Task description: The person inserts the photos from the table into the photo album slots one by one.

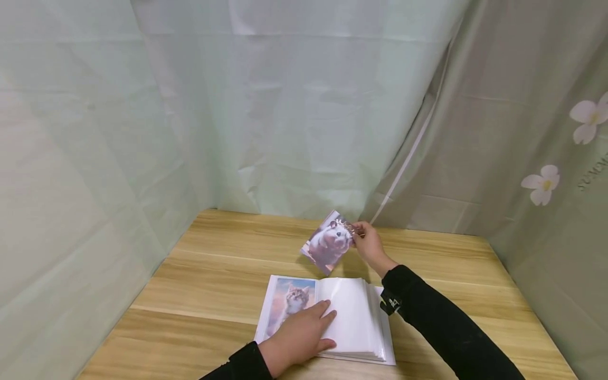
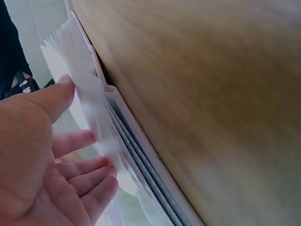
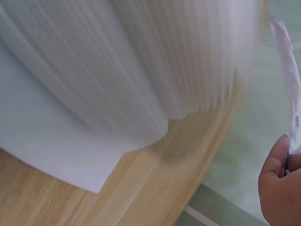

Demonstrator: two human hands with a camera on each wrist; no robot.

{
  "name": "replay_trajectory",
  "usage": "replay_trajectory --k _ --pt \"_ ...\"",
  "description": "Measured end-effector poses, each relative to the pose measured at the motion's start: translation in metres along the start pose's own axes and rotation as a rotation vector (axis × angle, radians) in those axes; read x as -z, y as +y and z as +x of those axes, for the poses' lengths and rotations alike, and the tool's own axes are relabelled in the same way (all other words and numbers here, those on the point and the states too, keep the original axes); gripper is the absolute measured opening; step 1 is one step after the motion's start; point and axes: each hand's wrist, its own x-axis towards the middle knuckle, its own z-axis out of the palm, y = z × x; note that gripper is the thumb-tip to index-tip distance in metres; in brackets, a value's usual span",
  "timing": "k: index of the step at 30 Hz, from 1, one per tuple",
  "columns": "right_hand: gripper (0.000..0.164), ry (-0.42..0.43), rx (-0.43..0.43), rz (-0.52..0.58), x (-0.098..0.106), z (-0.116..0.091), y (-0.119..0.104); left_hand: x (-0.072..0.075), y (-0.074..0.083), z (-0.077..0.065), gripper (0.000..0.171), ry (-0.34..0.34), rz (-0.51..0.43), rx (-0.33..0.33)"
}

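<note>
A photo album (image 1: pixel 349 311) lies spread on the wooden table, its white pages (image 3: pixel 94 70) stacked thick on the right half. On the left page is a kitten picture (image 1: pixel 295 300), partly covered by my left hand (image 1: pixel 304 330). That hand rests with fingers extended across the album's middle; in the left wrist view its fingertips (image 2: pixel 109 162) touch the pages. Beyond the album's back edge, my right hand (image 1: pixel 371 244) pinches a picture card (image 1: pixel 329 243) by its right side, between thumb and fingers. The card shows a pale, furry, mouse-like animal and hangs tilted above the table.
The wooden table (image 1: pixel 204 264) extends around the album on all sides. Pale green curtains (image 1: pixel 304 116) hang along the back and left, and a darker curtain with white flowers (image 1: pixel 541 184) hangs at the right.
</note>
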Motion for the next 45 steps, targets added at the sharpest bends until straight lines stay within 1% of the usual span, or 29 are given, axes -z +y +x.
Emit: replay_trajectory --k 3,13,19,24,32,37,41,45 --pt "0.024 0.003 0.009 -0.007 0.001 0.0 0.0 0.0 0.0 0.0 0.065 0.01 0.008 0.003" --pt "0.024 0.027 -0.011 -0.053 0.003 -0.003 -0.001 -0.002 0.001 -0.001 0.065 0.029 0.03 0.001" --pt "0.025 0.035 -0.041 -0.056 0.005 -0.003 0.002 0.001 0.003 -0.001 0.065 0.037 0.032 0.001" --pt "0.025 0.045 -0.043 -0.085 0.008 -0.004 0.005 0.003 0.003 -0.002 0.066 0.034 0.02 0.008" --pt "0.021 -0.02 -0.022 -0.169 0.019 -0.007 0.011 0.001 0.004 0.0 0.065 0.031 0.013 0.009" --pt "0.024 -0.046 -0.008 -0.222 0.027 -0.006 0.012 0.001 0.004 0.0 0.065 0.026 0.0 0.012" --pt "0.026 -0.075 -0.005 -0.237 0.03 -0.005 0.012 0.002 0.004 0.0 0.064 0.029 0.0 0.014" --pt "0.026 -0.098 0.028 -0.261 0.032 -0.003 0.011 0.002 0.005 0.0 0.064 0.025 -0.002 0.02"
